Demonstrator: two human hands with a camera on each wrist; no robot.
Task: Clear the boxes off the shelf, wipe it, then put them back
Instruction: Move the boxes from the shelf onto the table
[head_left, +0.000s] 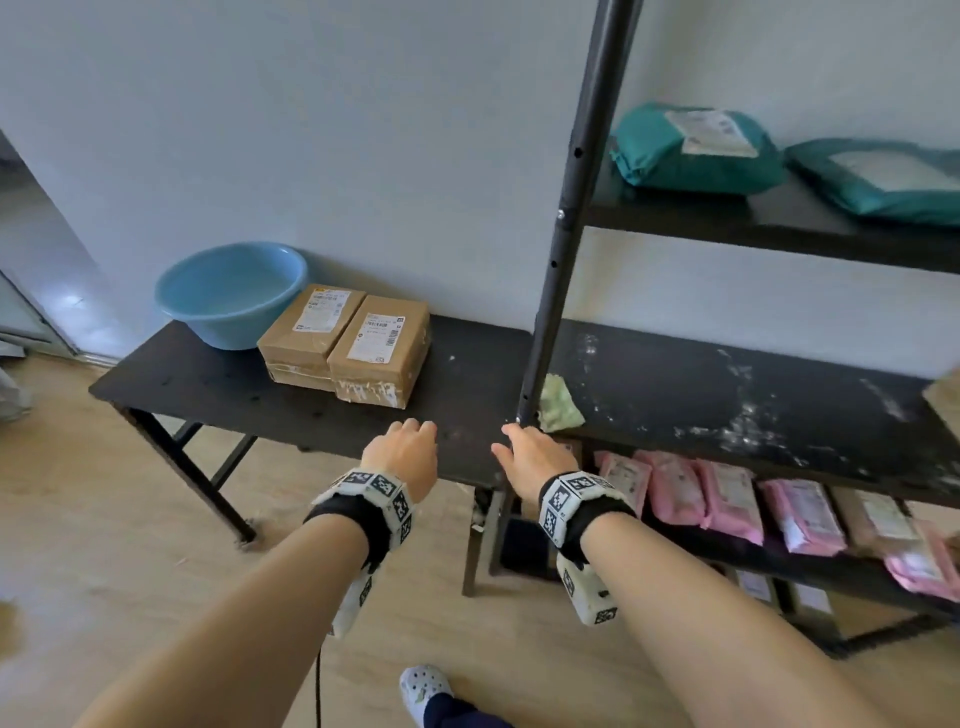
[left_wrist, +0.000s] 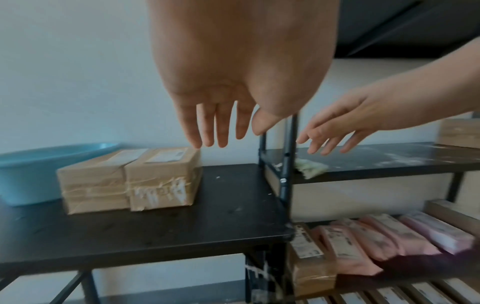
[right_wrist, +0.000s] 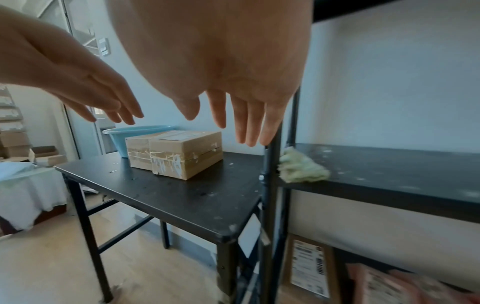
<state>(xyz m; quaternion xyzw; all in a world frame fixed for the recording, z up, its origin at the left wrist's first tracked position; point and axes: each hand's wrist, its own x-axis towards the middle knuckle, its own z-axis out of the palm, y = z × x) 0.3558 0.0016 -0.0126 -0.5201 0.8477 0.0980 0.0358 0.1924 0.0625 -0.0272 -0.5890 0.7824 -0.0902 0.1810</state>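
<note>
Two taped cardboard boxes (head_left: 347, 343) (left_wrist: 130, 179) (right_wrist: 176, 155) sit side by side on the black side table (head_left: 249, 400). The middle shelf (head_left: 753, 410) of the black rack is dusty with white specks. A crumpled green cloth (head_left: 560, 405) (right_wrist: 301, 168) lies at its left end, by the upright post (head_left: 566, 228). Another box's corner (head_left: 948, 397) shows at the shelf's far right. My left hand (head_left: 402, 452) (left_wrist: 221, 123) hovers above the table's front edge, fingers straight, empty. My right hand (head_left: 530, 452) (right_wrist: 233, 123) hovers near the post's foot, also empty.
A light blue basin (head_left: 231, 293) stands on the table behind the boxes. Teal mail bags (head_left: 696, 148) lie on the upper shelf. Pink parcels (head_left: 727, 499) and boxes fill the lower shelves. My white shoe (head_left: 423, 688) is on the wooden floor.
</note>
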